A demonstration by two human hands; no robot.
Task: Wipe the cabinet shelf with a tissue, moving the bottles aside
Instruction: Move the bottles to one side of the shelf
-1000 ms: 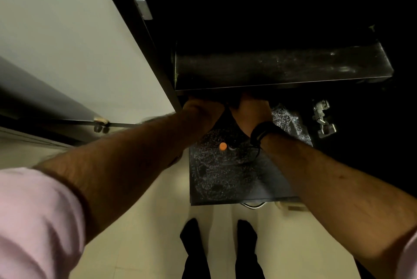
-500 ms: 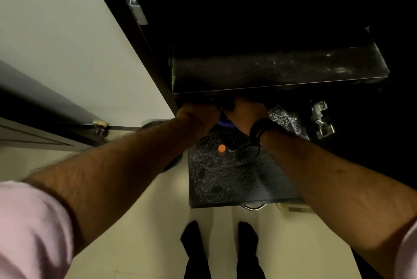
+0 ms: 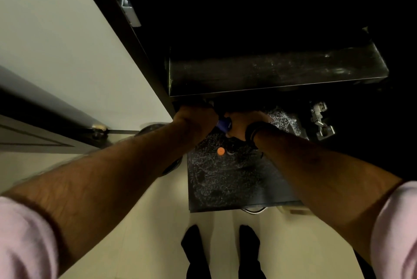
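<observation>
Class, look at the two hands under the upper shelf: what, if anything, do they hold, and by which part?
A blue object shows between the left hand and right hand; which hand grips it, and where, cannot be told.

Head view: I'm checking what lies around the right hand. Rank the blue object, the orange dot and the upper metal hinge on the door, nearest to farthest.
1. Blue object: touching the right hand, on its left.
2. Orange dot: just below, on the speckled panel.
3. Upper metal hinge: far up-left, on the door's edge.

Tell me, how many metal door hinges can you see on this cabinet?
2. One hinge sits on the dark cabinet edge at upper left; the other hinge is at right, just below the upper shelf. The dark interior may hide more.
</observation>
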